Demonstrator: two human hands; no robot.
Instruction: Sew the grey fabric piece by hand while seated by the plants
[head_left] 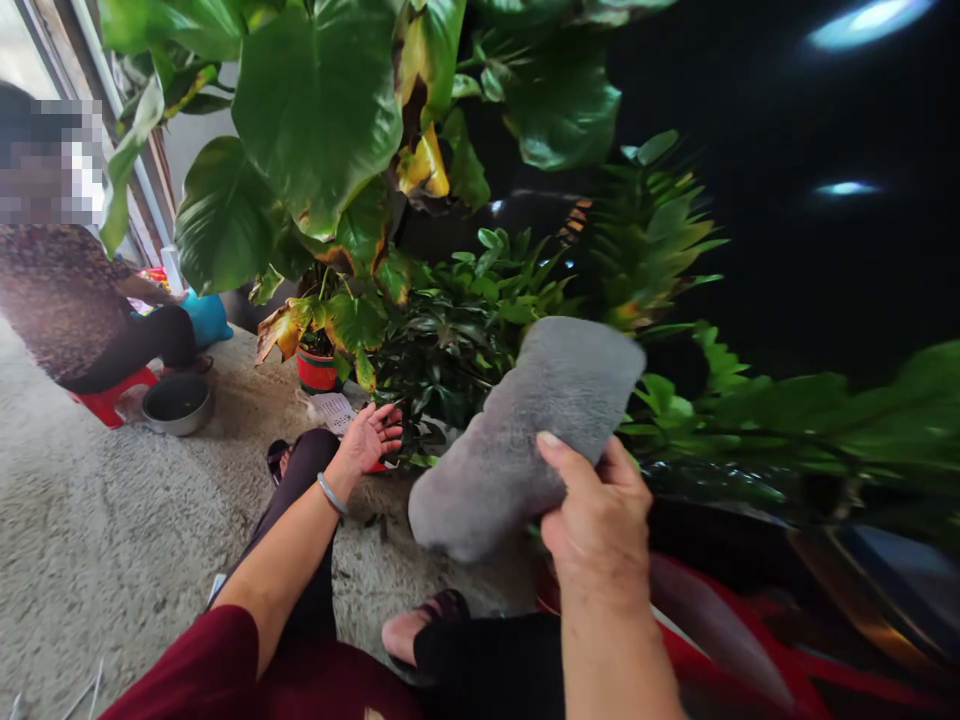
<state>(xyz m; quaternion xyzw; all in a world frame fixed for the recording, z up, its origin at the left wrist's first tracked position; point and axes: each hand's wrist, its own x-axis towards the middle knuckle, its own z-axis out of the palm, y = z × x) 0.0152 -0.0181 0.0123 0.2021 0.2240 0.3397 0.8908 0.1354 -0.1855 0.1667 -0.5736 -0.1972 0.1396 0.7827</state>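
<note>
My right hand [600, 510] grips a grey, plush, boot-shaped piece [495, 470], its thumb on the near face and the fingers behind. The piece is held up in front of the plants, its narrower rounded end pointing down and to the left. Its exact kind cannot be made out. Off to the left of it, my left hand [369, 440] is open, palm partly up and fingers spread, holding nothing. A pale bangle [331, 494] circles that wrist. A white perforated item [331, 411] lies just beyond this hand.
Large leafy plants [315, 110] crowd the front, one in a red pot [316, 370]. At left, another person [67, 300] sits on a red stool [112, 398] near a dark basin [178, 403] on the concrete floor [112, 540]. Blurred red material [720, 620] is at lower right.
</note>
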